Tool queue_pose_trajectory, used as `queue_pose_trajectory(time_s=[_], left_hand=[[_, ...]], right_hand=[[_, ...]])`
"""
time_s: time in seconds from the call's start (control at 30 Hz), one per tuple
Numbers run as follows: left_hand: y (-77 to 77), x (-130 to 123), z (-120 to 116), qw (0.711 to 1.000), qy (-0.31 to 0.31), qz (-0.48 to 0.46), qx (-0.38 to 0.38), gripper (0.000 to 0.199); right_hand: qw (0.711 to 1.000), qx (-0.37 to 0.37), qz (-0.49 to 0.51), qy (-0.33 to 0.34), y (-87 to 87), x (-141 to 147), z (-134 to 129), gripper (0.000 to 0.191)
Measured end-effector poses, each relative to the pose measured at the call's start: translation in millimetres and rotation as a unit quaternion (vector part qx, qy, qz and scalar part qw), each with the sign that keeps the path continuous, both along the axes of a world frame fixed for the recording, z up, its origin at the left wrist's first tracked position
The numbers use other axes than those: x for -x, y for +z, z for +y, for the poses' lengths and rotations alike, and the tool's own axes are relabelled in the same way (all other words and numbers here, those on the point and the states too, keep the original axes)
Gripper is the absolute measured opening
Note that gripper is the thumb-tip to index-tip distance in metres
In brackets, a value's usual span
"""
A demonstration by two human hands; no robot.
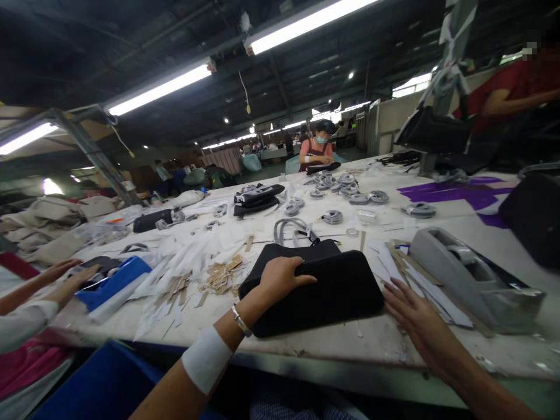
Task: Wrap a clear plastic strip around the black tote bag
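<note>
A black bag (326,297) lies on the white table in front of me, its grey strap (291,227) looped behind it. My left hand (282,280) grips the bag's upper edge toward its left side; the thumb lies across the outside, while the other fingers are mostly hidden. At the bag's right end, my right hand (409,312) is open, with its fingers stretched out and the tips against or very near the bag's side. A grey tape dispenser (464,274) stands to the right of that hand, beside white and brown strips (431,286).
Brown cardboard tags (223,274) and white sheets (192,256) lie to the left. Coiled grey straps (332,217) and stacked black bags (258,199) lie farther back. A co-worker's hands (83,274) are at a blue piece (114,283) at left; another person (317,149) sits across.
</note>
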State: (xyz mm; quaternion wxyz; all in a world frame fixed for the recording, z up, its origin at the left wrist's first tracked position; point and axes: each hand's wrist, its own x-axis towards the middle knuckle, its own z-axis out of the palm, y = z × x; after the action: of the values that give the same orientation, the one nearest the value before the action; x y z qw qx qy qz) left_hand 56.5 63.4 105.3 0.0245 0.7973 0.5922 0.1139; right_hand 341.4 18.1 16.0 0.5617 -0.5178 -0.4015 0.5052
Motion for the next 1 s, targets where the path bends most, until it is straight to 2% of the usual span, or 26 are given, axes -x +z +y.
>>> queue_pose_trajectory(time_s=[0.1, 0.17, 0.23, 0.37, 0.47, 0.53, 0.67, 0.73, 0.8, 0.87, 1.0], left_hand=[[3.6, 6, -1, 1.0, -0.01, -0.018, -0.022, 0.047], [9.2, 11, 0, 0.998, -0.01, -0.038, -0.039, 0.043], [17.5, 19, 2, 0.996, -0.001, -0.073, -0.055, 0.039], [38.2, 34, 10, 0.977, 0.044, -0.179, -0.109, 0.037], [53.0, 40, 17, 0.947, 0.063, -0.265, -0.172, 0.039], [61.3, 42, 20, 0.915, 0.077, -0.339, -0.203, 0.039], [70.7, 45, 21, 0.817, 0.11, -0.498, -0.271, 0.042], [68.6, 48, 22, 0.756, 0.132, -0.565, -0.302, 0.045], [60.5, 48, 24, 0.69, 0.161, -0.635, -0.307, 0.049], [46.3, 41, 24, 0.617, 0.175, -0.716, -0.277, 0.05], [1.5, 7, 10, 0.465, 0.162, -0.855, -0.163, 0.044]], right_hand=[[0.992, 0.027, 0.126, -0.004, -1.7, 2, -6, 0.059], [0.984, 0.037, 0.175, -0.018, -2.8, 9, -8, 0.057], [0.974, 0.059, 0.217, -0.006, -3.6, 22, -13, 0.059], [0.958, 0.083, 0.241, 0.129, 5.8, 73, -26, 0.063], [0.956, -0.004, 0.195, 0.218, 29.4, 122, -27, 0.067], [0.954, -0.093, 0.16, 0.234, 48.7, 150, -18, 0.07], [0.971, -0.186, -0.013, 0.149, 83.5, 178, 18, 0.067], [0.958, -0.242, -0.105, 0.108, 100.0, 178, 38, 0.06], [0.928, -0.314, -0.175, 0.098, 117.6, 170, 55, 0.054], [0.888, -0.367, -0.248, 0.12, 136.0, 158, 68, 0.052], [0.78, -0.42, -0.378, 0.269, 167.6, 127, 88, 0.049]])
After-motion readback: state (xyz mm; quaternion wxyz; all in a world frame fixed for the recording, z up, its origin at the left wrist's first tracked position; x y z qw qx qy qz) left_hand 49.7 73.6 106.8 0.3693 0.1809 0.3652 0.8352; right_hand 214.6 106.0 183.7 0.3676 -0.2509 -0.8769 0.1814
